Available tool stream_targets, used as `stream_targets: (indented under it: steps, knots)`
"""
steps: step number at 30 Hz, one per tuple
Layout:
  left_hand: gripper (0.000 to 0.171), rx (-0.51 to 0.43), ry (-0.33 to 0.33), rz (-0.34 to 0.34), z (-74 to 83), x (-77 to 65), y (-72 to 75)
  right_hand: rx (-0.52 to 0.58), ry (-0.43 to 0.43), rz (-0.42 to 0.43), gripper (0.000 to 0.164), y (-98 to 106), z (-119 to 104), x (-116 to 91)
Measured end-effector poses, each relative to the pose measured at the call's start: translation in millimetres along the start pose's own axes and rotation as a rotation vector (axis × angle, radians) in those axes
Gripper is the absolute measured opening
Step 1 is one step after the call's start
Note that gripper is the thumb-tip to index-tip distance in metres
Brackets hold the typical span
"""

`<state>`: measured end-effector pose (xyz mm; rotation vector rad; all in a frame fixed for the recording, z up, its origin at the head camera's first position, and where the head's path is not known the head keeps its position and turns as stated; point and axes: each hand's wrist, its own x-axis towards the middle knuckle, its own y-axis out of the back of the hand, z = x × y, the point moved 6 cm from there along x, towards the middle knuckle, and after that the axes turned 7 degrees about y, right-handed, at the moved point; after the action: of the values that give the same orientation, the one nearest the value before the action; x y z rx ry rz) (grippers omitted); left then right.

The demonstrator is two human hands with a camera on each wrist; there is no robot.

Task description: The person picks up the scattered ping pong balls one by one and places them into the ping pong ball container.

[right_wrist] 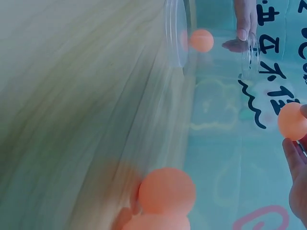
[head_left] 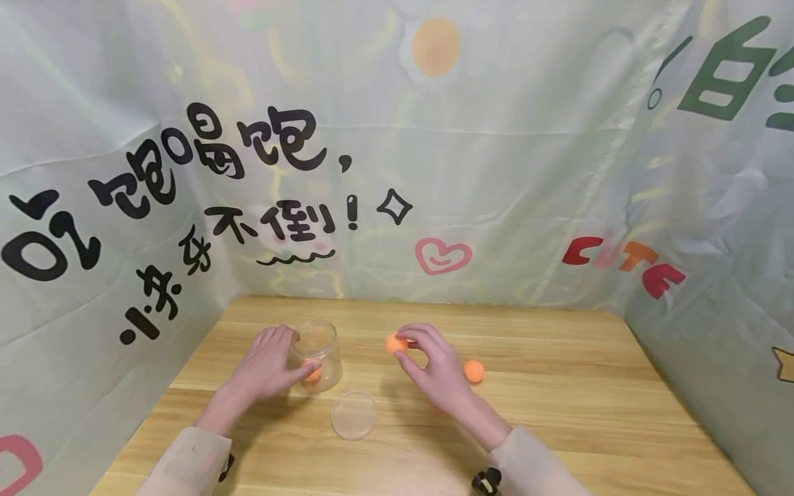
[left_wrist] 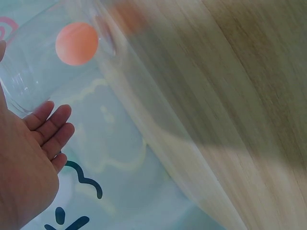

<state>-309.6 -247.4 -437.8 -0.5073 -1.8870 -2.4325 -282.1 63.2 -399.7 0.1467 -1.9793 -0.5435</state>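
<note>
A clear plastic jar [head_left: 331, 358] stands upright on the table, its mouth upward, with an orange ball [left_wrist: 76, 44] inside near the bottom. My left hand [head_left: 267, 362] holds the jar from the left, thumb in front and fingers behind. Between the thumb and fingers of my right hand [head_left: 437, 365], an orange ball [head_left: 396, 343] is pinched to the right of the jar, above the table. A round clear lid [head_left: 354, 415] lies flat in front of the jar.
Another orange ball [head_left: 474, 372] rests on the wooden table [head_left: 577, 413] right of my right hand. In the right wrist view, two orange balls [right_wrist: 167, 191] lie close together at the bottom. A printed cloth [head_left: 515, 193] surrounds the table's back and sides.
</note>
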Motion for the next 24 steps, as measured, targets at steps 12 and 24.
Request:
stream_targets:
  steps: [12, 24]
  knots:
    - [0.081, -0.001, 0.006, -0.009, 0.8, -0.1, 0.5, 0.059, 0.025, 0.016, 0.030, -17.2, -2.7, 12.2]
    - [0.081, -0.001, 0.004, -0.007, -1.3, 0.8, -1.0, 0.099, 0.035, -0.008, 0.028, -34.2, -7.1, 23.0]
